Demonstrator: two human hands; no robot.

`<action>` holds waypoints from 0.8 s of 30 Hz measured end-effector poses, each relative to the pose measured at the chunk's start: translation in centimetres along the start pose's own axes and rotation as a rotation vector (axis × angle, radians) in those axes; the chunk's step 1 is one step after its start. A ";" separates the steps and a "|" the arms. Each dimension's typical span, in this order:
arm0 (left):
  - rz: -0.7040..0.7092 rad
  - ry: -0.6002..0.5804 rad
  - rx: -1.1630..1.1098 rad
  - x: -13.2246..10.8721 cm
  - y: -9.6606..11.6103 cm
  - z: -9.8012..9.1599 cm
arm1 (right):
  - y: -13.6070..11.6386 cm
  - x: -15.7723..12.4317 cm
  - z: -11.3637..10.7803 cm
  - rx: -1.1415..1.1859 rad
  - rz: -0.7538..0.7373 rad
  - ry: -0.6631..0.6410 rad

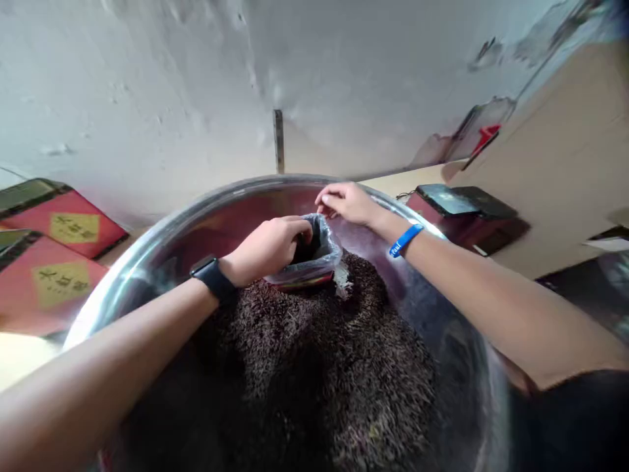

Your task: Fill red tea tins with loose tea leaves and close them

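A clear plastic bag [322, 262] lines a small red box [299, 283], its mouth open and dark inside. The box sits on a heap of dark, twisted dry leaves, like loose tea [314, 347], in a wide shiny metal basin [230, 190]. My left hand [275, 246], with a black watch on its wrist, is at the left of the bag's mouth. Its fingers curl down into the opening, and their tips are hidden. Just beyond the bag's far right corner is my right hand [346, 203], wearing a blue wristband. Its fingers are pinched; what they hold does not show.
Red boxes with yellow labels [73, 227] stand left of the basin. On the right is a dark red box [452, 206] on a pale surface [407, 180]. Behind the basin rises a worn grey wall [187, 92], with a narrow upright strip [279, 141] against it.
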State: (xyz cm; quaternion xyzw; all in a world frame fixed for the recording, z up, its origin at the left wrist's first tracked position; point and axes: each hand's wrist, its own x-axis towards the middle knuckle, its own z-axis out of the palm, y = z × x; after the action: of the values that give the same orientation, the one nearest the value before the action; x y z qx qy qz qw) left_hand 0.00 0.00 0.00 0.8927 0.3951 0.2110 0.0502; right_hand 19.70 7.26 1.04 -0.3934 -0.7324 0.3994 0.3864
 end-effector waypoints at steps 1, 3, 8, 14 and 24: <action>0.003 -0.026 0.011 0.0 0.2 -0.1 | -1.1 -0.6 -0.3 0.184 -0.037 -0.037; 0.010 -0.062 0.023 0.0 0.5 -0.3 | -3.4 -1.9 -0.6 0.421 -0.096 -0.197; 0.011 -0.054 -0.003 -0.4 0.4 -0.5 | -9.3 -5.8 2.0 0.329 -0.082 -1.348; 0.068 -0.059 -0.001 -0.3 -0.6 -0.1 | -5.8 -9.9 8.7 -0.500 -0.280 -1.328; 0.112 -0.050 -0.053 -0.3 -0.3 -0.1 | -1.0 -11.9 12.1 -0.794 -0.335 -1.279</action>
State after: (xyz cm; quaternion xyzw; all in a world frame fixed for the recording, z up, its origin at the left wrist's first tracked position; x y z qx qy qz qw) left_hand -0.44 0.00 -0.13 0.9168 0.3373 0.2015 0.0715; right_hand 13.47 -7.03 -5.65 -0.0791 -0.9515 0.1923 -0.2268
